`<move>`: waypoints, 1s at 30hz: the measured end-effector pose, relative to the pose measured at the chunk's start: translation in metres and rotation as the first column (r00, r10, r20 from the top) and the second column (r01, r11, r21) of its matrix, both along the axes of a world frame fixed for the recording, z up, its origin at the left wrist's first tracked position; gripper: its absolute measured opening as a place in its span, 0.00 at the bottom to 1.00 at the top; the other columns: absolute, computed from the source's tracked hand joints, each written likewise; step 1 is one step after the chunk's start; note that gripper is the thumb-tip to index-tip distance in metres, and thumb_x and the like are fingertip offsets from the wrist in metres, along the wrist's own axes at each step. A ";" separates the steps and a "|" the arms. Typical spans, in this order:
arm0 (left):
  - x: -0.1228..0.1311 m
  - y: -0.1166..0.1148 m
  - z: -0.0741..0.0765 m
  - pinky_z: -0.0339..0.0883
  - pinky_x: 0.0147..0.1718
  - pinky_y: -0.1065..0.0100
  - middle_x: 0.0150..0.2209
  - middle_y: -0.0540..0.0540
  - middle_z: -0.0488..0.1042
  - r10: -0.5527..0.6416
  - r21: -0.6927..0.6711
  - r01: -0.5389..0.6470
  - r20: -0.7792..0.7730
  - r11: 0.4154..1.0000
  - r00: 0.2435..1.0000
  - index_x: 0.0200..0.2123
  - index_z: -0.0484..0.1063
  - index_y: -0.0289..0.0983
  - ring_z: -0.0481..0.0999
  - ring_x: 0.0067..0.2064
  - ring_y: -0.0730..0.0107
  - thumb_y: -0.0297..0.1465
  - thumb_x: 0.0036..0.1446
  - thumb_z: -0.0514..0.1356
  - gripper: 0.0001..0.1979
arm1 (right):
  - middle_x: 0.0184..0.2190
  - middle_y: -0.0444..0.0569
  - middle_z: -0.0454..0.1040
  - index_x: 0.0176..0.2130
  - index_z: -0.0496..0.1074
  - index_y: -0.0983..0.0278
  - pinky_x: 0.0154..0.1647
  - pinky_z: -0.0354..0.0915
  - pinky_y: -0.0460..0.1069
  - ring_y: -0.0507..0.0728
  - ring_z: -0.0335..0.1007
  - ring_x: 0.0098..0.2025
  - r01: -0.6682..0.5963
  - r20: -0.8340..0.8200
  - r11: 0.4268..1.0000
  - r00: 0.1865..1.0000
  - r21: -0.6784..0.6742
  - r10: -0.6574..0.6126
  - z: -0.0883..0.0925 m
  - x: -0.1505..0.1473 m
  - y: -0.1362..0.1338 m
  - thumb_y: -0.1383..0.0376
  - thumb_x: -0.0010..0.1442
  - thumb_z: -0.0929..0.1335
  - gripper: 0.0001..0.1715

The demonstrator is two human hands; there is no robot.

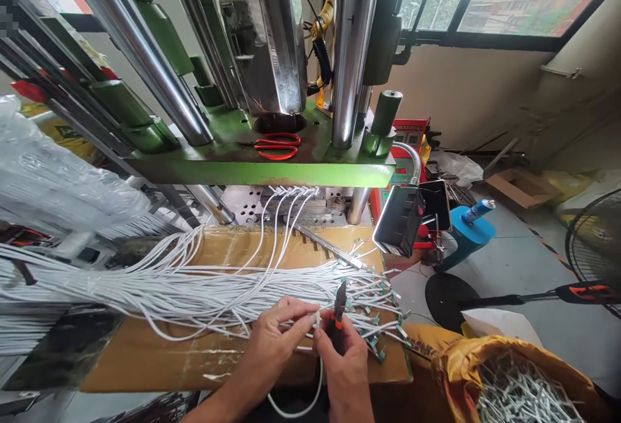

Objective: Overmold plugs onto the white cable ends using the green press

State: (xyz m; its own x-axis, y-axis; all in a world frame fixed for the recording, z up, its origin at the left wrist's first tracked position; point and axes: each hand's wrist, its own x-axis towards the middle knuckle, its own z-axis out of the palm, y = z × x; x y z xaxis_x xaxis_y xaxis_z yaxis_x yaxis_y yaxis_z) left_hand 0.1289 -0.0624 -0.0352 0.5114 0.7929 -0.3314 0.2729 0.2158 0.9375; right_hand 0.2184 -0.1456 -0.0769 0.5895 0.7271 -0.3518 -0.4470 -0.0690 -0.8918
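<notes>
Near the front edge of the cardboard-covered bench, my left hand [277, 336] pinches the small whitish end of a cable [317, 319]. The cable's white cord [314, 403] loops down below my hands. My right hand [345, 361] holds dark cutting pliers [340, 303] with orange-red on the handles, jaws pointing up. Its thumb and finger also reach the cable end beside the left fingertips. Just beyond both hands lies a thick bundle of white cables [194, 287], many with greenish end pieces [381, 345] at the right.
A green press [272, 174] stands behind, with several cable ends in its lower plate and red-handled scissors [277, 146] on top. A metal bar [330, 247] lies across the cardboard [145, 352]. An orange sack [460, 361] of white scraps stands right, near a fan [594, 235].
</notes>
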 end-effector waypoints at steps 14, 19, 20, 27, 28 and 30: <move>0.005 0.016 0.004 0.65 0.19 0.75 0.26 0.45 0.76 -0.239 -0.208 0.230 -0.019 0.951 0.971 0.39 0.79 0.32 0.73 0.26 0.70 0.40 0.52 0.63 0.18 | 0.22 0.41 0.67 0.33 0.73 0.66 0.29 0.56 0.45 0.50 0.58 0.26 -0.064 -0.004 0.994 0.998 -0.090 0.064 0.017 0.010 -0.008 0.56 0.49 0.71 0.16; 0.004 0.019 0.006 0.67 0.21 0.74 0.22 0.44 0.76 -0.278 -0.251 0.262 -0.030 0.932 0.960 0.32 0.79 0.30 0.76 0.26 0.66 0.34 0.50 0.62 0.11 | 0.26 0.46 0.72 0.34 0.74 0.67 0.34 0.61 0.47 0.54 0.64 0.30 -0.199 0.145 0.969 0.964 -0.148 0.221 0.016 0.017 -0.012 0.57 0.50 0.70 0.15; 0.004 0.020 0.006 0.68 0.22 0.73 0.22 0.44 0.77 -0.271 -0.264 0.255 -0.027 0.930 0.962 0.30 0.79 0.30 0.77 0.26 0.65 0.33 0.49 0.62 0.11 | 0.26 0.46 0.73 0.34 0.74 0.67 0.34 0.61 0.47 0.55 0.64 0.30 -0.209 0.156 0.965 0.960 -0.158 0.234 0.015 0.018 -0.012 0.57 0.50 0.69 0.15; 0.008 0.021 0.009 0.68 0.23 0.74 0.29 0.40 0.79 -0.260 -0.346 0.247 0.008 0.905 0.966 0.33 0.79 0.29 0.79 0.31 0.63 0.34 0.49 0.63 0.13 | 0.26 0.43 0.72 0.35 0.73 0.65 0.34 0.59 0.45 0.51 0.62 0.30 -0.164 -0.097 0.986 0.982 -0.035 0.160 0.006 0.015 -0.014 0.56 0.53 0.71 0.15; 0.010 0.021 0.010 0.68 0.23 0.74 0.29 0.40 0.79 -0.263 -0.354 0.251 0.015 0.901 0.965 0.34 0.79 0.29 0.79 0.31 0.63 0.34 0.49 0.64 0.14 | 0.26 0.43 0.72 0.35 0.74 0.65 0.34 0.59 0.45 0.51 0.63 0.30 -0.137 -0.157 0.991 0.979 -0.014 0.133 0.005 0.014 -0.015 0.56 0.53 0.72 0.15; 0.014 0.022 0.012 0.68 0.24 0.73 0.29 0.39 0.79 -0.279 -0.359 0.269 0.024 0.894 0.960 0.35 0.79 0.29 0.78 0.30 0.64 0.35 0.48 0.65 0.15 | 0.27 0.43 0.73 0.36 0.74 0.66 0.35 0.60 0.44 0.50 0.64 0.30 -0.072 -0.254 0.997 0.965 0.004 0.071 0.003 0.013 -0.016 0.57 0.51 0.73 0.16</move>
